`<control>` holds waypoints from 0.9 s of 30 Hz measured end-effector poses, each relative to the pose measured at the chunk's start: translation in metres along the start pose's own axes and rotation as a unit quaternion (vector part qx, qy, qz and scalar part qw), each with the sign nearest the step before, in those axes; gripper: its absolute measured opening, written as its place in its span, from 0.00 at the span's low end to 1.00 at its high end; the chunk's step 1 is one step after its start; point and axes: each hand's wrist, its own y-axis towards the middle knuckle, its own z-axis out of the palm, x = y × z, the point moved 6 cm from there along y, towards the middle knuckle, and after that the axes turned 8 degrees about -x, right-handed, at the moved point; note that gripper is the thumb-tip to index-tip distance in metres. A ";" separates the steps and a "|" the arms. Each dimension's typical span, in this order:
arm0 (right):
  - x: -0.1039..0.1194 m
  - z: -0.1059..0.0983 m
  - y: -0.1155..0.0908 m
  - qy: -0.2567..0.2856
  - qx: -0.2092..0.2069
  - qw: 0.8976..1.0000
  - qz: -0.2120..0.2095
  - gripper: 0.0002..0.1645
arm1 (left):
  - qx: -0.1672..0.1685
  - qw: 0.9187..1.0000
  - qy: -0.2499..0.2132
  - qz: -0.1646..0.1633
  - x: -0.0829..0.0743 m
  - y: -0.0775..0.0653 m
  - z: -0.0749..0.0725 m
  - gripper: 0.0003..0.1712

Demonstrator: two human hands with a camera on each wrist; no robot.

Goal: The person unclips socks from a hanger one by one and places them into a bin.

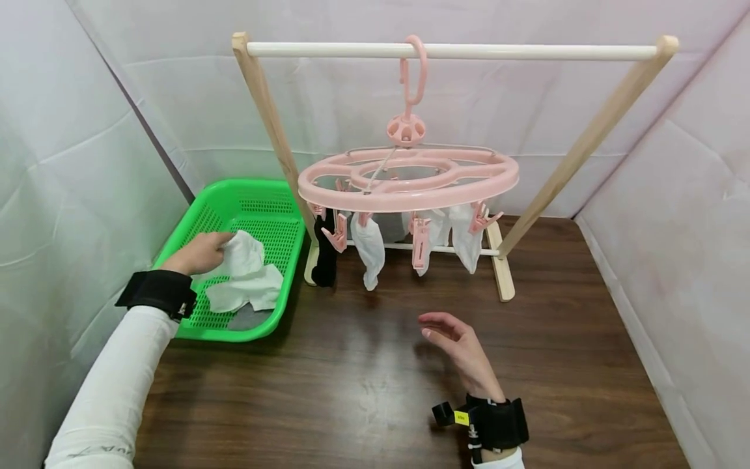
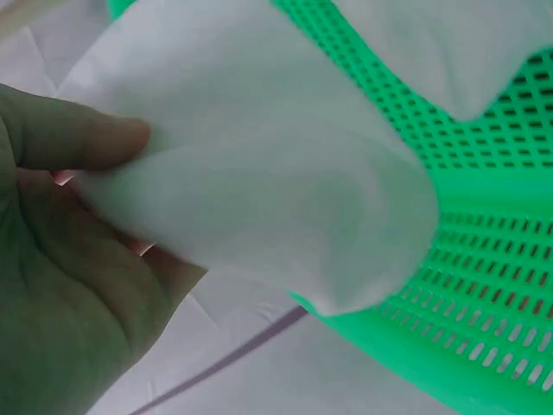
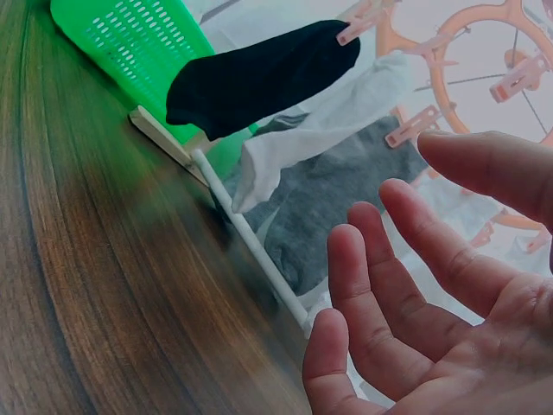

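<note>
Over the green basket (image 1: 234, 335), my left hand (image 1: 204, 253) pinches a white sock (image 1: 243, 253) between thumb and fingers. The left wrist view shows that sock (image 2: 285, 190) close up, spread flat from the fingertips. Another white sock (image 1: 249, 290) and a grey sock (image 1: 249, 318) lie in the basket below. My right hand (image 1: 465, 355) is held over the table with nothing in it, its fingers loosely bent. Beyond it hangs a pink clip hanger (image 1: 408, 195), bearing a black sock (image 1: 325, 251) and several white socks (image 1: 368, 251). In the right wrist view, a grey cloth item (image 3: 337, 199) hangs behind them.
A wooden stand (image 1: 586, 146) with a white top rod (image 1: 527, 52) carries the hanger by its hook. Pink clips (image 1: 420, 244) dangle under the ring. The dark wooden table (image 1: 351, 384) stretches in front, and white cloth walls (image 1: 674, 215) enclose the sides and back.
</note>
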 end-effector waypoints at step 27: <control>0.009 -0.036 0.009 -0.172 0.041 0.984 -0.035 0.22 | 0.007 0.997 -0.035 0.062 -0.030 -0.015 0.015 0.15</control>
